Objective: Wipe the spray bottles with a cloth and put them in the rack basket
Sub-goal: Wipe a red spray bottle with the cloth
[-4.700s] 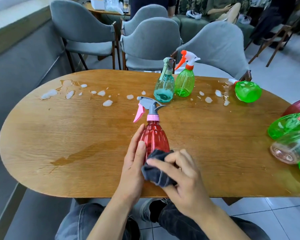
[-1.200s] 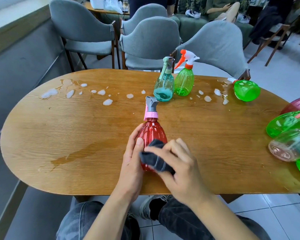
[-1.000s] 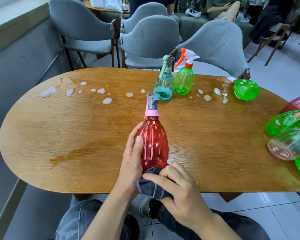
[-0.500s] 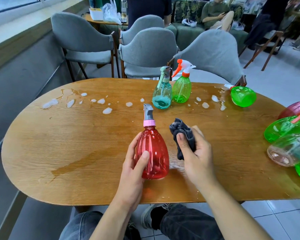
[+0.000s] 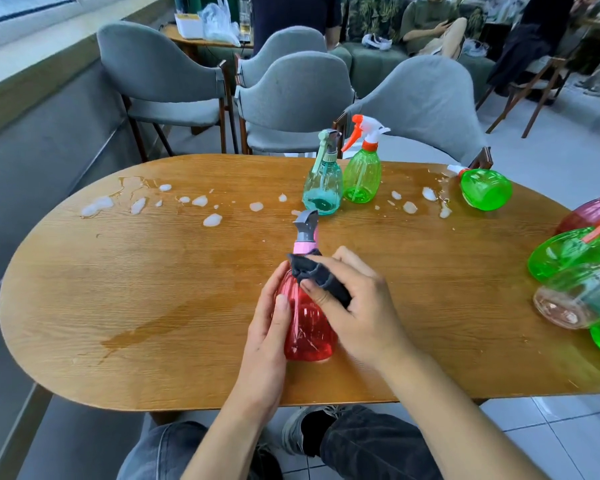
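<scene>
left hand (image 5: 269,336) wraps the left flank of the red spray bottle (image 5: 307,327), thumb laid up along the ribbed wall, fingers curled round behind and out of sight. bottle stands upright on the wooden table (image 5: 125,306), near the front edge, roughly mid-table. body is translucent red with vertical ribs, pink collar, grey trigger head turned away from the camera.

right hand (image 5: 357,306) curls round a dark grey cloth (image 5: 317,273), bunched and pressed against the bottle's upper right shoulder just under the collar. index finger lies across the cloth; the other fingers fold over its far side. right forearm comes in from the lower right, left forearm from below, both over the table edge.

further back: a teal spray bottle (image 5: 323,188) and a green spray bottle with orange trigger (image 5: 362,176), upright, just beside each other. another green bottle (image 5: 485,188) lies on its side to the right. at the right edge, a cluster of bottles lying down: green (image 5: 568,252), clear (image 5: 579,296), a red one (image 5: 593,213) behind. white foam blobs (image 5: 212,220) and a wet streak (image 5: 146,330) on the tabletop. grey chairs (image 5: 291,95) beyond.
</scene>
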